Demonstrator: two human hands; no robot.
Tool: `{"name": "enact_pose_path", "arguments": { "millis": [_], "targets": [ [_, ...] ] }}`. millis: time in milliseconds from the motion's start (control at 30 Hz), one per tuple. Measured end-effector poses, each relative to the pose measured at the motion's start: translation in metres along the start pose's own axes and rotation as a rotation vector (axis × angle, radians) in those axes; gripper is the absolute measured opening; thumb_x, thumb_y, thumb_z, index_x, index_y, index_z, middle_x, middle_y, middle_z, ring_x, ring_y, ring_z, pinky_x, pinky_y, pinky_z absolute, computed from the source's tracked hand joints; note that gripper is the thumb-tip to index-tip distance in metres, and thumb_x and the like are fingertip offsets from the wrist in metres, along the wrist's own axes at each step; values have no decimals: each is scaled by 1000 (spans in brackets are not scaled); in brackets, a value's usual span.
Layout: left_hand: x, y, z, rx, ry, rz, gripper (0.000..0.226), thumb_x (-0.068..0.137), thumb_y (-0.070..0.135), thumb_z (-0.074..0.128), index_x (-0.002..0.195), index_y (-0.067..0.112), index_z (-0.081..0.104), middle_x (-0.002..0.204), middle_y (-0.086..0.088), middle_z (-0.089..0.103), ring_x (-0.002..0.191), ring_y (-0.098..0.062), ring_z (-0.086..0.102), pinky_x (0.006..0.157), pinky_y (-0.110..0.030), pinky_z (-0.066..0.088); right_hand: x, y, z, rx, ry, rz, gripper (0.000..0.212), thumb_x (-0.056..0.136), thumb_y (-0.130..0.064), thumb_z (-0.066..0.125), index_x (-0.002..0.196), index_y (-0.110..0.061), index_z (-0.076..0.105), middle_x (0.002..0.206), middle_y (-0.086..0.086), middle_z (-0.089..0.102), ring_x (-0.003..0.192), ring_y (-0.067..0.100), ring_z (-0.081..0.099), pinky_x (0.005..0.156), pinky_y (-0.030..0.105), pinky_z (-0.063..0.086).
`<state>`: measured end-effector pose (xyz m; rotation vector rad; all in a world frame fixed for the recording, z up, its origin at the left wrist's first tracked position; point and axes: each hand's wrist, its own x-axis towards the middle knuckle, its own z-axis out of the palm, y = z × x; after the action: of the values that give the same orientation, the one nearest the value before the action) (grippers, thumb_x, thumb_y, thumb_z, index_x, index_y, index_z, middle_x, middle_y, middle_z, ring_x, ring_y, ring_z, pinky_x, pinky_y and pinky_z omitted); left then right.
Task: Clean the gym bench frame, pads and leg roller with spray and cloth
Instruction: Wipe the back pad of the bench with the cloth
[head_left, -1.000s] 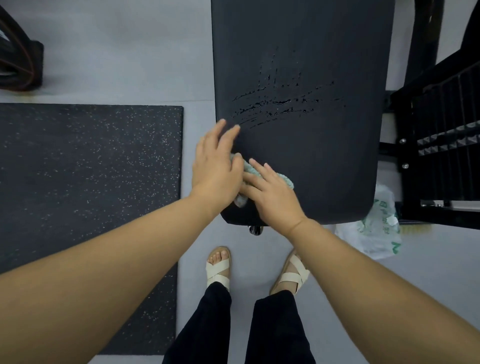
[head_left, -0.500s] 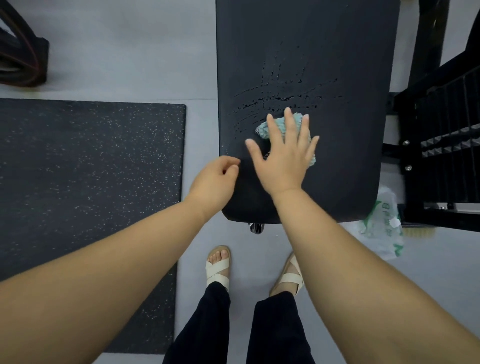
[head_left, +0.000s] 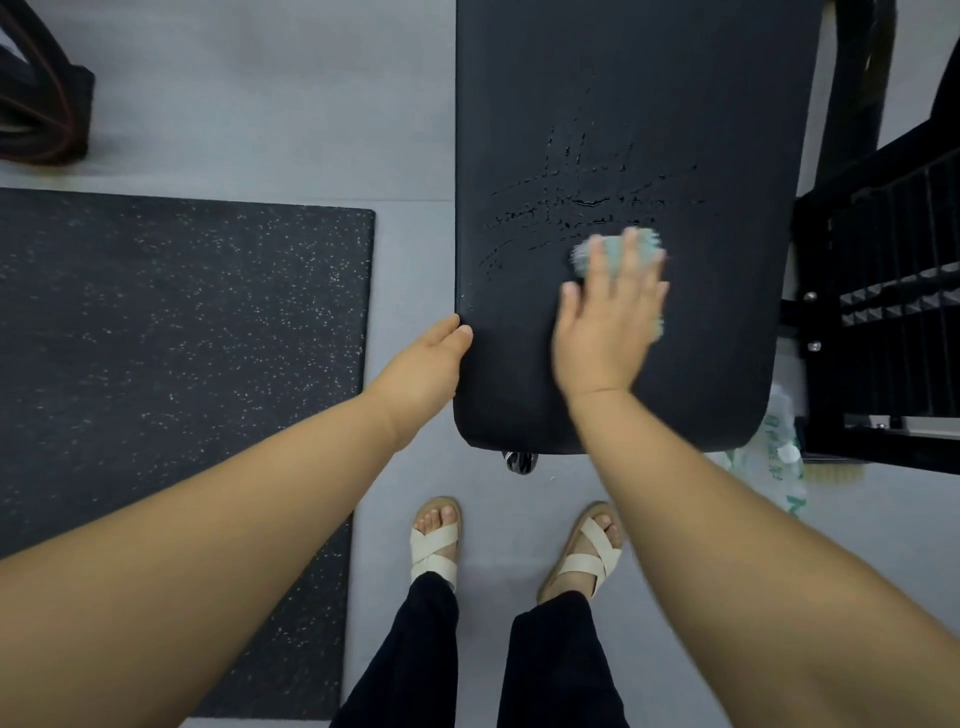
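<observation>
The black bench pad (head_left: 623, 104) runs from the top of the view down to its rounded near end in front of me. Wet spray streaks (head_left: 587, 202) lie across its middle. My right hand (head_left: 608, 322) presses flat on a light teal cloth (head_left: 644, 244) just below the streaks, fingers straight and blurred by motion. The cloth peeks out beyond the fingertips and at the hand's right side. My left hand (head_left: 426, 364) rests against the pad's left edge, thumb touching the rim. A metal knob (head_left: 519, 461) shows under the pad's near end.
A speckled black rubber mat (head_left: 182, 338) covers the floor at left. A black metal rack (head_left: 883, 312) stands at the right, with a white and green plastic bag (head_left: 779, 452) at its foot. A dark piece of equipment (head_left: 36, 104) sits at the top left. My sandalled feet stand on grey floor.
My right hand has slid the cloth to the right across the pad. My left hand has left the cloth and moved to the pad's left edge.
</observation>
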<state>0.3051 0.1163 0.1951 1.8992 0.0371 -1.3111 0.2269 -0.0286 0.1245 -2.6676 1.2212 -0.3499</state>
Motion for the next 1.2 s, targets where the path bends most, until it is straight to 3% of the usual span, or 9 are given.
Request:
{"name": "enact_pose_path", "arguments": {
  "millis": [100, 200, 267, 433, 567, 700, 833, 967, 1200],
  "targets": [
    [0, 8, -3, -125, 12, -28, 28, 100, 33, 33, 115, 29, 56, 116, 11, 57, 110, -15, 53, 97, -36, 44, -26, -35, 14, -35, -81, -502, 47, 87, -28, 43, 132, -18, 54, 143, 11, 45, 131, 42, 39, 108, 50, 28],
    [0, 15, -4, -115, 29, -37, 34, 100, 34, 31, 127, 22, 49, 125, 9, 51, 116, -14, 49, 100, -37, 43, -10, 4, 8, -46, -134, -917, 42, 85, -12, 52, 125, -22, 60, 139, 9, 51, 127, 39, 46, 108, 48, 29],
    [1, 18, -4, -72, 6, -23, 38, 101, 37, 29, 133, 25, 46, 117, 16, 51, 115, -11, 47, 106, -36, 38, 13, 38, -2, -71, -54, -794, 42, 83, -6, 58, 122, -21, 60, 139, 12, 50, 126, 42, 45, 107, 52, 29],
    [3, 31, -3, -58, 10, -12, 33, 101, 36, 28, 125, 28, 49, 98, 19, 48, 107, -9, 47, 106, -32, 37, 46, 12, -13, 41, 41, 191, 45, 96, -20, 44, 141, -18, 41, 155, 10, 22, 143, 38, 14, 117, 47, 9],
    [9, 44, -6, -69, 120, 34, 29, 101, 27, 28, 83, 23, 51, 86, 16, 49, 101, -15, 50, 101, -36, 41, 22, -62, 11, 13, -20, -247, 50, 87, -17, 60, 135, -17, 49, 148, 13, 37, 136, 41, 31, 112, 48, 21],
    [17, 52, -6, -101, 187, 53, 27, 100, 27, 30, 92, 22, 56, 92, 11, 53, 98, -14, 53, 101, -39, 42, 30, -11, 8, -8, -102, -793, 43, 82, -6, 59, 122, -20, 62, 139, 12, 50, 127, 41, 45, 107, 50, 28],
    [24, 59, 0, -30, 170, 44, 33, 100, 36, 28, 122, 21, 48, 118, 5, 49, 108, -16, 48, 95, -32, 40, 69, 59, -21, -20, -29, -282, 42, 91, -14, 47, 132, -21, 50, 147, 14, 38, 134, 45, 32, 108, 58, 29],
    [25, 69, 7, -21, 230, 0, 44, 99, 40, 27, 138, 24, 39, 139, 1, 41, 123, -20, 44, 102, -34, 34, 81, 3, -17, 65, 34, 225, 48, 97, -20, 43, 144, -19, 35, 157, 9, 17, 144, 36, 10, 117, 46, 8],
    [31, 91, 7, -109, 338, 10, 27, 100, 31, 26, 103, 21, 51, 119, -4, 54, 106, -20, 52, 92, -32, 40, 71, -12, 2, 38, -174, -936, 49, 79, -2, 58, 124, -20, 61, 140, 9, 49, 129, 40, 43, 108, 50, 26]
  ]
}}
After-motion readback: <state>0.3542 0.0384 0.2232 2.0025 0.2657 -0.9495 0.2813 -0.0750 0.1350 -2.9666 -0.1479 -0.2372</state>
